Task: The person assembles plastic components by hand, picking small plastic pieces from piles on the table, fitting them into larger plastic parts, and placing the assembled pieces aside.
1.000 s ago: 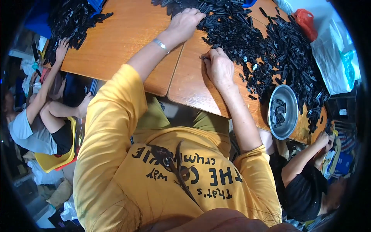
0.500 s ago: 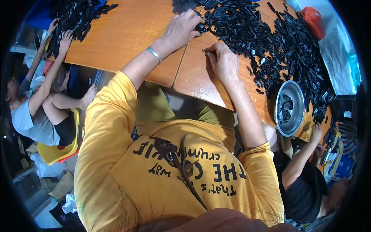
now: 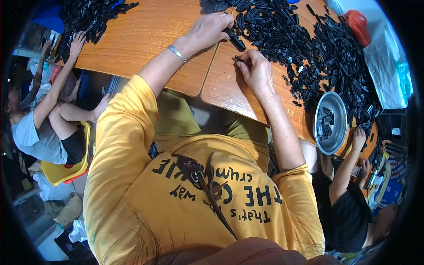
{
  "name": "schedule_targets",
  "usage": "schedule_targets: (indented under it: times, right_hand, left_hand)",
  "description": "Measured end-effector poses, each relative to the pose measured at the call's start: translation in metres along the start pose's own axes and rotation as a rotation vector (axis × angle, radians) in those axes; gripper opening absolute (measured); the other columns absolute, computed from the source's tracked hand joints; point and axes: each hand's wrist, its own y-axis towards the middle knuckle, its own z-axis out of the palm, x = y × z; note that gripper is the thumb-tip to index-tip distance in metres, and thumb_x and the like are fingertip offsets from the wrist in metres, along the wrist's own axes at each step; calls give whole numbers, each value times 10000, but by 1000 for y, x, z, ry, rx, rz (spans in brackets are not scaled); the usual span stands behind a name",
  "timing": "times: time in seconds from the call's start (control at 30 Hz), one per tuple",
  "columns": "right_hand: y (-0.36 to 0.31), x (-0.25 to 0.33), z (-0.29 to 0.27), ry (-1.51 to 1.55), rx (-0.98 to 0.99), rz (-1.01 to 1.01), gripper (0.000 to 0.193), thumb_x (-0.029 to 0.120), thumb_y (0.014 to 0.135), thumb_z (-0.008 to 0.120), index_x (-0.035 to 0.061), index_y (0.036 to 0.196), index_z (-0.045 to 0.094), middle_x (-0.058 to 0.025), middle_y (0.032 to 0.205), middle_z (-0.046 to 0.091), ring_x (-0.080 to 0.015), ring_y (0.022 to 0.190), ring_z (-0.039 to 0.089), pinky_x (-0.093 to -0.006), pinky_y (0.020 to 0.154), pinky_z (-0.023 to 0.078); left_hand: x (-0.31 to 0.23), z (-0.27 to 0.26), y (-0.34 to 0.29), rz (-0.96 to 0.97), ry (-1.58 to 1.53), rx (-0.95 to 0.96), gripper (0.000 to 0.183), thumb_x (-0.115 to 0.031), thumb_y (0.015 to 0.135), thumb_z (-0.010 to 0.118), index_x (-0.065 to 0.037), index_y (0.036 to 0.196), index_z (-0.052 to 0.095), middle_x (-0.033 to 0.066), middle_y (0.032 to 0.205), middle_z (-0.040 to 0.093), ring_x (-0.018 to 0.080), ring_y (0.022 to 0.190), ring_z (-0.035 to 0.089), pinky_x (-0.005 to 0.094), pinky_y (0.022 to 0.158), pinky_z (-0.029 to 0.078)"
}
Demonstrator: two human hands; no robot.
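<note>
My left hand, with a silver bracelet at the wrist, is closed on the end of a long black plastic piece. That piece slants down and to the right over the wooden table. Just to the right and nearer, my right hand rests at the tabletop with thumb and forefinger pinched on a small dark piece. The two hands are a short gap apart. Beyond them spreads a large heap of small black plastic parts.
Longer black strips are piled at the right. A metal bowl holding black pieces stands at the table's near right edge. A red plastic bag lies at the far right. Co-workers sit left and right; another black pile is far left.
My left hand has turned slightly, and the long black piece now sticks out toward my right hand. My right hand has barely moved. The right co-worker's hand has shifted up toward the bowl.
</note>
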Motion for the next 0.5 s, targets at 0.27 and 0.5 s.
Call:
schedule_targets:
  times: [0.27, 0.5]
  right_hand:
    - [4, 1, -5, 97, -70, 13, 193, 80, 832, 814, 29, 947, 667, -148, 857, 679, -306, 769, 695, -399, 698, 557]
    - [5, 0, -9, 110, -171, -6, 178, 44, 826, 820, 21, 902, 661, -91, 816, 654, -195, 697, 660, -332, 657, 546]
  left_hand:
    - [-6, 5, 3, 151, 63, -38, 290, -124, 810, 818, -80, 1066, 688, 91, 1016, 707, 300, 1053, 664, 433, 905, 556]
    - [-16, 19, -8, -32, 18, 11, 295, -102, 843, 797, -85, 1122, 704, 119, 1062, 688, 333, 1054, 673, 442, 910, 556]
